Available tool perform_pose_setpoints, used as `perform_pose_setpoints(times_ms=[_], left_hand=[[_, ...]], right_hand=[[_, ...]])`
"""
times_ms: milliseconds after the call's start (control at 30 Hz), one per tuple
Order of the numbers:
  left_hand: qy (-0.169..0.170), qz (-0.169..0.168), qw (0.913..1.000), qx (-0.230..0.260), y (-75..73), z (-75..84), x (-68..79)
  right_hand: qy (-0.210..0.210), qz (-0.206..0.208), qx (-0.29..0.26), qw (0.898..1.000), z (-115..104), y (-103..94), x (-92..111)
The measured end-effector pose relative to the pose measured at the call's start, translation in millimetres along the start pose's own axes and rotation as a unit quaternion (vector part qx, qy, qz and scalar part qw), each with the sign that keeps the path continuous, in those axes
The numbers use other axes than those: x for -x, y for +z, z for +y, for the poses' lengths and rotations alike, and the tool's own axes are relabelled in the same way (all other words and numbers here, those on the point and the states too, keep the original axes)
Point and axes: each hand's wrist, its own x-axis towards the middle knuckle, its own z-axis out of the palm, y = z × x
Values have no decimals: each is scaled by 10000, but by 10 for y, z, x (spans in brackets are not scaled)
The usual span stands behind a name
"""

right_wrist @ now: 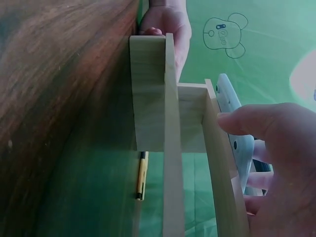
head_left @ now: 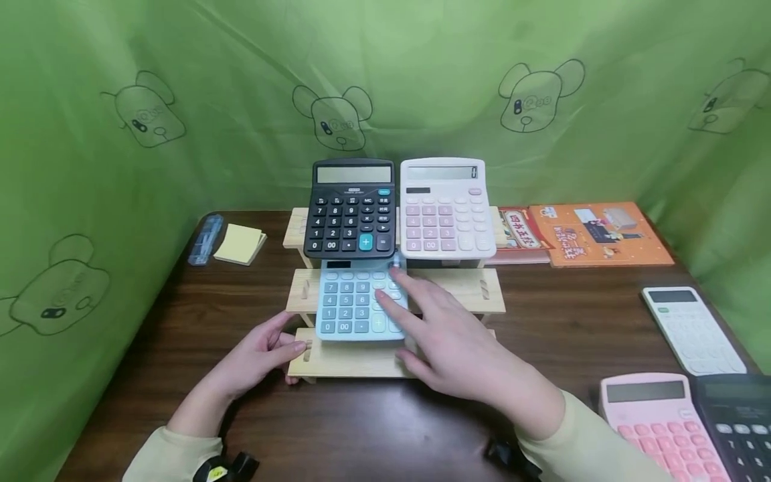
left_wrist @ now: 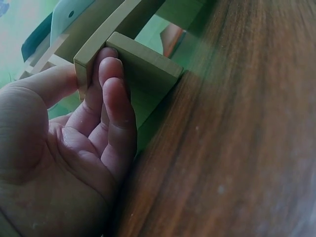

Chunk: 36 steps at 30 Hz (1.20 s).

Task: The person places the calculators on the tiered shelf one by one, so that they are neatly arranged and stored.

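Observation:
A three-tier wooden stand (head_left: 355, 361) stands on the brown table. My left hand (head_left: 265, 351) grips the left end of its lowest step, thumb on the board and fingers curled beneath it (left_wrist: 118, 103). On the middle step leans a light blue calculator (head_left: 346, 301). My right hand (head_left: 452, 335) lies over its right side, with extended fingers touching the keys and the thumb beside its lower right corner. In the right wrist view, the calculator's underside (right_wrist: 228, 98) shows. Above, on the top step, a black calculator (head_left: 349, 214) and a white-and-pink calculator (head_left: 447, 211) stand side by side.
At the right lie a white calculator (head_left: 693, 328), a pink calculator (head_left: 662, 422) and a dark calculator (head_left: 737, 415). Behind them are an orange booklet (head_left: 602, 241) and a red booklet (head_left: 518, 231). Yellow sticky notes (head_left: 241, 243) sit at the left. Green cloth (head_left: 421, 53) surrounds the table.

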Motion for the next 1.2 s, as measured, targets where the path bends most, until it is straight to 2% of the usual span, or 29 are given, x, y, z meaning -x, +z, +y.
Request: perform_pose_setpoints(times_ms=[467, 900, 1200], left_hand=[[-9, -11, 10000, -55, -3, 18, 23], [-2, -20, 10000, -49, -3, 36, 10], [-27, -8, 9999, -136, -2, 40, 17]], right_hand=[[-317, 81, 30, 9995, -62, 61, -117], [-204, 237, 207, 9993, -132, 114, -142], [42, 133, 353, 9993, -209, 126, -140]])
